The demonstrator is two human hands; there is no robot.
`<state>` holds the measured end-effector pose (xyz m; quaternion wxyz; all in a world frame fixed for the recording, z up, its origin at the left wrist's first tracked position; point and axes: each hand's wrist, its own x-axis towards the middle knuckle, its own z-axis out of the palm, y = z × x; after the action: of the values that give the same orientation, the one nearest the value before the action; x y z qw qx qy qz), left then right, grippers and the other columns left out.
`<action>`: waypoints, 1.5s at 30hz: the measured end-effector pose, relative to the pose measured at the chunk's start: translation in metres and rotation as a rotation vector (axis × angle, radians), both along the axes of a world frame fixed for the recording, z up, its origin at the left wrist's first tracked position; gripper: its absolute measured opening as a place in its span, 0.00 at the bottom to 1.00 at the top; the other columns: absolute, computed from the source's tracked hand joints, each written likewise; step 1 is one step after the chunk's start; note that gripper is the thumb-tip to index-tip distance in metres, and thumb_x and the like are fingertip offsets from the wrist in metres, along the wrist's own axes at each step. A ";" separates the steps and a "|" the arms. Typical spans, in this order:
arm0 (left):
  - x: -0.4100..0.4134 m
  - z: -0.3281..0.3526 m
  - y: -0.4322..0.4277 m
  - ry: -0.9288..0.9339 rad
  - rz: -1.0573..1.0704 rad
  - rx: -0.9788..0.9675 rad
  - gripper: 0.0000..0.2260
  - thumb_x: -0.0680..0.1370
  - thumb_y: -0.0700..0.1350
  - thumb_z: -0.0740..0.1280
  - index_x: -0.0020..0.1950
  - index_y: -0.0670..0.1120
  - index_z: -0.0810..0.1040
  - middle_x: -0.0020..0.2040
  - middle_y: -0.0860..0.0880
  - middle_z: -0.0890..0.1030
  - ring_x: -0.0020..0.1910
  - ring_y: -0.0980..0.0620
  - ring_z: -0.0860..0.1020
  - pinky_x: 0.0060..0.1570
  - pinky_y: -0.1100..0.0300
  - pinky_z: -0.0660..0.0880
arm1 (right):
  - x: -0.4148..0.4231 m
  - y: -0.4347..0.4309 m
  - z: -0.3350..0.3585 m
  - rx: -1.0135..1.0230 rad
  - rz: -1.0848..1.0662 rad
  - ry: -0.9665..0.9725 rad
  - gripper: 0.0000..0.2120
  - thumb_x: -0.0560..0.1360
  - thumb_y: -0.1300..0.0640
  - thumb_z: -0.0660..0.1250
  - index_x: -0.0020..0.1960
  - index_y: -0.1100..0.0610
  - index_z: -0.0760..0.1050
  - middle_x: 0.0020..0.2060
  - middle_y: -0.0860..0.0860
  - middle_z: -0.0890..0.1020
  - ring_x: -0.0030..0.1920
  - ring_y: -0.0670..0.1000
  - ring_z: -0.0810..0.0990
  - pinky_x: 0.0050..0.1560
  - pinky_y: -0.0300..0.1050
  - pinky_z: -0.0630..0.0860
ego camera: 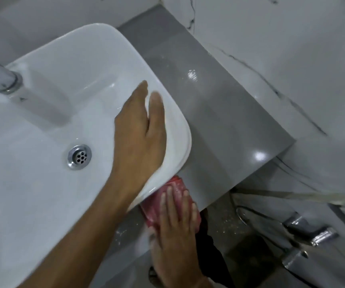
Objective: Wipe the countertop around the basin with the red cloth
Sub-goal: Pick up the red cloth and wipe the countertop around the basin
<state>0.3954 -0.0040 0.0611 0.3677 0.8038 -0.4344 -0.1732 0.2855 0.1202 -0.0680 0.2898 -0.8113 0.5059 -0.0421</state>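
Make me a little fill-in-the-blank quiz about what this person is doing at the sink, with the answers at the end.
1. The right hand presses flat on a cloth coloured ____.
2. The left hand rests on the rim of the white ____.
3. The cloth lies on the grey countertop at its ____ edge, beside the basin.
4. The metal drain sits at the bottom of the basin, to the ____ of the left hand.

Missing words: red; basin; front; left
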 end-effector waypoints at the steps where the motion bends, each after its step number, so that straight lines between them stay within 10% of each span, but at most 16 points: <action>1: -0.005 0.007 0.035 -0.068 -0.040 -0.110 0.19 0.83 0.52 0.52 0.70 0.48 0.70 0.69 0.53 0.74 0.67 0.58 0.71 0.67 0.64 0.64 | -0.008 -0.002 0.003 0.045 -0.058 -0.166 0.30 0.75 0.45 0.53 0.74 0.58 0.61 0.74 0.55 0.64 0.73 0.58 0.65 0.73 0.54 0.59; 5: -0.051 -0.025 0.158 -0.078 -0.122 -0.132 0.12 0.77 0.47 0.59 0.58 0.57 0.76 0.53 0.60 0.79 0.52 0.59 0.79 0.56 0.72 0.69 | -0.051 -0.046 0.034 0.123 -0.444 -0.606 0.20 0.78 0.50 0.54 0.69 0.52 0.65 0.71 0.47 0.66 0.71 0.42 0.64 0.73 0.48 0.62; 8: -0.091 -0.080 0.185 -0.169 -0.222 0.238 0.22 0.76 0.54 0.59 0.69 0.51 0.70 0.66 0.47 0.77 0.66 0.46 0.74 0.67 0.56 0.71 | -0.046 -0.084 0.069 -0.116 -0.316 -0.675 0.20 0.79 0.53 0.53 0.69 0.58 0.66 0.70 0.53 0.69 0.71 0.48 0.66 0.72 0.50 0.64; 11: -0.106 -0.119 0.155 -0.242 -0.187 0.503 0.32 0.77 0.64 0.52 0.77 0.48 0.58 0.77 0.42 0.60 0.76 0.39 0.57 0.72 0.38 0.57 | -0.013 -0.108 0.097 -0.304 -0.003 -0.566 0.24 0.80 0.49 0.52 0.73 0.59 0.61 0.74 0.59 0.63 0.75 0.53 0.59 0.76 0.50 0.57; 17: -0.088 -0.155 0.139 -0.346 -0.090 0.403 0.29 0.79 0.62 0.53 0.77 0.52 0.56 0.78 0.47 0.59 0.78 0.43 0.54 0.76 0.43 0.49 | 0.020 -0.119 0.093 -0.470 0.430 0.101 0.30 0.79 0.42 0.42 0.72 0.55 0.66 0.74 0.55 0.66 0.75 0.57 0.61 0.76 0.60 0.50; 31: 0.059 -0.152 0.359 -0.298 0.440 0.652 0.31 0.70 0.62 0.56 0.72 0.54 0.68 0.78 0.37 0.55 0.74 0.32 0.57 0.71 0.36 0.60 | 0.032 -0.102 0.104 -0.385 0.495 0.226 0.33 0.76 0.37 0.39 0.72 0.52 0.67 0.73 0.53 0.68 0.74 0.55 0.63 0.75 0.58 0.52; 40: 0.007 -0.153 0.285 -0.282 0.351 0.506 0.27 0.77 0.60 0.57 0.74 0.53 0.63 0.76 0.38 0.61 0.77 0.36 0.52 0.75 0.43 0.52 | 0.167 0.037 0.109 -0.164 1.047 0.123 0.37 0.74 0.33 0.41 0.78 0.52 0.45 0.79 0.55 0.46 0.78 0.55 0.48 0.76 0.62 0.47; 45: 0.025 -0.156 0.326 -0.258 0.464 0.525 0.25 0.75 0.57 0.58 0.71 0.53 0.66 0.71 0.39 0.71 0.72 0.36 0.65 0.73 0.47 0.54 | 0.237 0.099 0.099 -0.471 1.412 0.086 0.35 0.79 0.39 0.49 0.77 0.53 0.40 0.79 0.49 0.42 0.78 0.61 0.44 0.75 0.61 0.52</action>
<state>0.4207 0.3223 -0.0948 0.1207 0.9631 -0.2240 -0.0880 0.5228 0.2196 0.0314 0.0464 -0.9849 -0.1472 0.0788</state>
